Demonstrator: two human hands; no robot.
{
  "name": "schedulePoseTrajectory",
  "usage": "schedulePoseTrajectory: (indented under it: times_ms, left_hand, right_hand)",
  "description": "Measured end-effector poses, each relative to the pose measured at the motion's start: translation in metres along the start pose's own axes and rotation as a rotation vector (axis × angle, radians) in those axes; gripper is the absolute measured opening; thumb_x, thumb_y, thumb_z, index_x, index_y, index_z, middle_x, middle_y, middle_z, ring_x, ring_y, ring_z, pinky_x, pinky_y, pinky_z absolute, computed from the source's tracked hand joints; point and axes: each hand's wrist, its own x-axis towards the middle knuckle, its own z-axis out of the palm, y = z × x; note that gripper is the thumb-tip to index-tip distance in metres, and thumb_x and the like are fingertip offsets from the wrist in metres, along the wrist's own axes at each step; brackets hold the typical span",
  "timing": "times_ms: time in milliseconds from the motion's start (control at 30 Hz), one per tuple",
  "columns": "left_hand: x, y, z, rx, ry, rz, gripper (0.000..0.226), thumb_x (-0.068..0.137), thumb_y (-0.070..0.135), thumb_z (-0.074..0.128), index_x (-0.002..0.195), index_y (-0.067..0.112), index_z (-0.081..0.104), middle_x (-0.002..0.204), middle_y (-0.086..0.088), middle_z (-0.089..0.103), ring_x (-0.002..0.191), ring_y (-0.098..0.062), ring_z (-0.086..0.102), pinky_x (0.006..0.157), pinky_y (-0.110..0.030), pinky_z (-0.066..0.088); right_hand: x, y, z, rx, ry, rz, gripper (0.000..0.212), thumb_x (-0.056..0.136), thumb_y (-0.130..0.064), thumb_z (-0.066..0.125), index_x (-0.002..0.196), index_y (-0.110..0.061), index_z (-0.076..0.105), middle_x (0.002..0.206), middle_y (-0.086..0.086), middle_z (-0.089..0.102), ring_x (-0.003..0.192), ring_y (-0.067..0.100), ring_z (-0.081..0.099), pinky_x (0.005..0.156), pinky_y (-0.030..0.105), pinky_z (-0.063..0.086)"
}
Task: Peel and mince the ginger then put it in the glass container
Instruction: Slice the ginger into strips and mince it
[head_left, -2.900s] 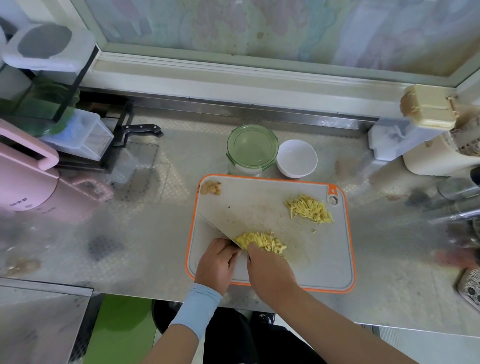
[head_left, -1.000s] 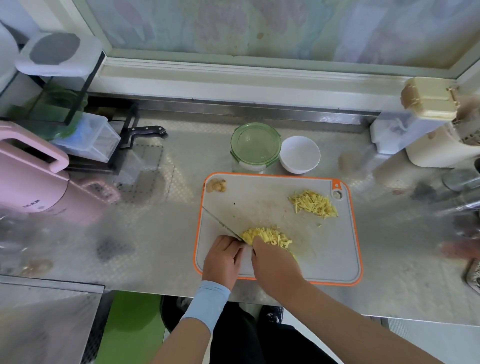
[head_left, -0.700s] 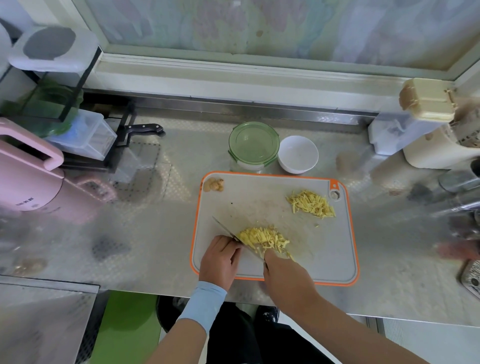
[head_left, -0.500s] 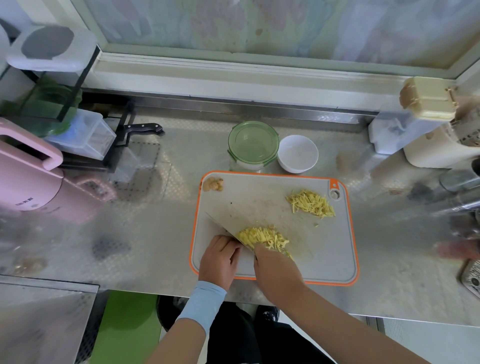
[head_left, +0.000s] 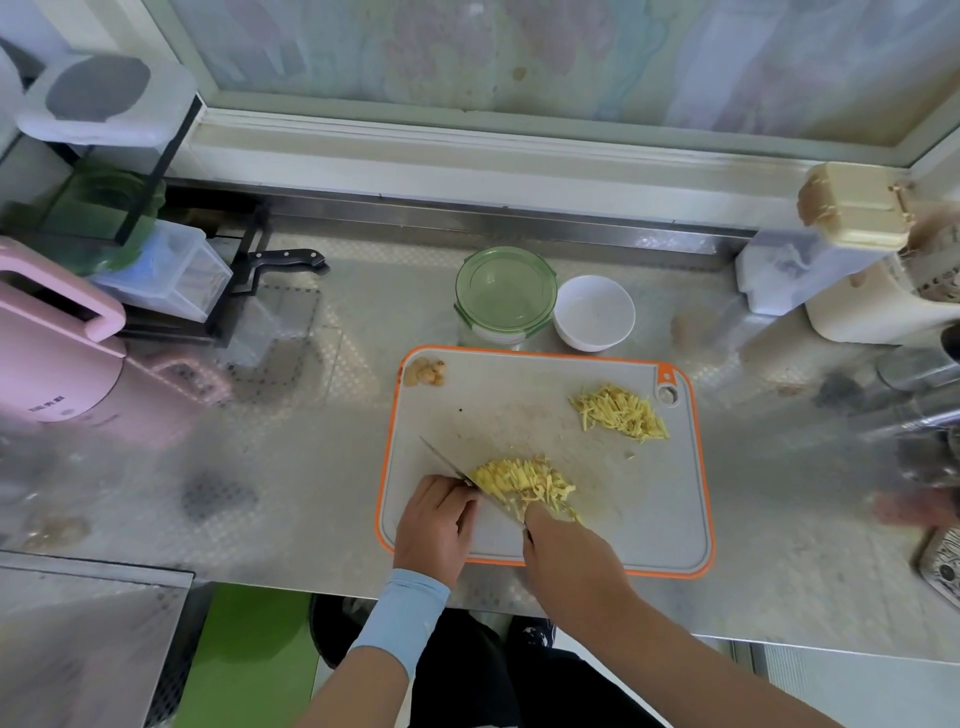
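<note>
Steel desk, patterned surface, running under a window sill. An orange-rimmed grey cutting board lies flat at the near centre. Just behind the board stand a glass container with a green lid and a white bowl, side by side. On the left are a pink appliance and a black rack. At far right stands a cream appliance.

Both forearms enter from the lower edge and converge forward. Left hand: back up, fingers curled under, knuckles close against the flat of the knife blade; we cannot tell whether it pins anything. The left wrist carries a pale blue sleeve. Right hand: forearm bare, back up, fingers wrapped round the knife handle, which is hidden under the hand, wrist angled inward toward the left hand.
</note>
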Motion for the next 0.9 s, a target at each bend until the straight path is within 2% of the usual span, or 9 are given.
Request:
schedulePoseTrajectory:
  times_ms: [67,167,267,367,467,633,700,800,900]
  left_hand:
    - [0.001,0.001,0.001,-0.006,-0.001,0.001,0.009,0.085,0.007,0.065,0.079,0.010,0.070,0.082,-0.002,0.063,0.085,-0.020,0.054,0.075,-0.026,0.047]
    - [0.002,0.003,-0.001,-0.020,0.007,0.003,0.009,0.086,0.009,0.065,0.079,0.010,0.071,0.083,-0.002,0.065,0.086,-0.019,0.055,0.076,-0.024,0.047]
    - [0.002,0.004,-0.002,0.001,0.014,0.007,0.014,0.088,0.011,0.062,0.080,0.009,0.072,0.083,-0.003,0.066,0.086,-0.019,0.055,0.075,-0.024,0.047]
    - [0.002,0.006,-0.002,0.036,0.010,0.024,0.021,0.091,0.016,0.056,0.081,0.008,0.073,0.084,-0.005,0.066,0.087,-0.020,0.054,0.075,-0.025,0.046]
    - [0.002,0.007,-0.003,0.044,0.013,0.004,0.019,0.091,0.017,0.057,0.082,0.009,0.073,0.083,-0.004,0.065,0.085,-0.021,0.053,0.074,-0.026,0.046]
    - [0.003,0.006,-0.003,0.034,0.036,0.026,0.017,0.090,0.012,0.060,0.078,0.010,0.071,0.080,-0.003,0.064,0.082,-0.021,0.054,0.074,-0.025,0.046]
    - [0.003,0.004,-0.002,0.026,0.030,0.026,0.013,0.089,0.009,0.064,0.077,0.010,0.071,0.080,-0.002,0.064,0.081,-0.022,0.055,0.074,-0.028,0.048]
    - [0.002,0.003,-0.001,0.017,0.017,0.020,0.009,0.085,0.006,0.068,0.077,0.011,0.070,0.080,-0.002,0.064,0.081,-0.023,0.056,0.074,-0.028,0.048]
    - [0.002,0.002,-0.001,0.009,0.012,0.014,0.008,0.083,0.004,0.069,0.079,0.011,0.071,0.081,-0.002,0.065,0.083,-0.022,0.056,0.075,-0.027,0.048]
  right_hand:
    - [0.001,0.002,0.002,-0.002,0.005,0.015,0.012,0.096,-0.009,0.039,0.100,-0.020,0.035,0.063,-0.004,0.041,0.054,0.018,0.039,0.043,0.028,0.021]
    - [0.009,-0.003,0.005,-0.012,0.002,0.007,0.020,0.095,-0.005,0.043,0.109,-0.018,0.040,0.064,-0.006,0.040,0.055,0.017,0.042,0.043,0.026,0.024]
    - [0.021,-0.016,0.001,0.008,0.009,-0.032,0.018,0.095,-0.003,0.042,0.106,-0.017,0.039,0.065,-0.004,0.041,0.058,0.022,0.047,0.042,0.028,0.024]
    - [0.030,-0.029,-0.006,-0.002,0.016,-0.062,0.012,0.097,-0.005,0.039,0.102,-0.016,0.038,0.064,-0.002,0.041,0.052,0.017,0.040,0.042,0.029,0.022]
    - [0.032,-0.030,-0.007,0.011,0.007,-0.058,0.012,0.098,-0.007,0.037,0.099,-0.018,0.034,0.064,-0.001,0.042,0.051,0.016,0.038,0.042,0.030,0.022]
    - [0.019,-0.016,-0.002,0.037,0.019,-0.031,0.014,0.097,-0.010,0.038,0.093,-0.021,0.031,0.065,-0.002,0.045,0.056,0.020,0.044,0.044,0.031,0.028]
    - [0.011,-0.008,-0.001,0.023,0.010,-0.004,0.013,0.096,-0.009,0.040,0.100,-0.021,0.036,0.064,-0.003,0.045,0.054,0.017,0.042,0.044,0.030,0.029]
    - [0.004,-0.003,0.001,-0.038,0.021,-0.001,0.023,0.095,-0.007,0.045,0.115,-0.018,0.040,0.063,-0.007,0.037,0.050,0.011,0.032,0.043,0.027,0.022]
    - [0.005,-0.006,0.001,-0.082,-0.001,0.007,0.022,0.094,-0.006,0.048,0.105,-0.019,0.035,0.063,-0.007,0.036,0.050,0.010,0.033,0.042,0.024,0.022]
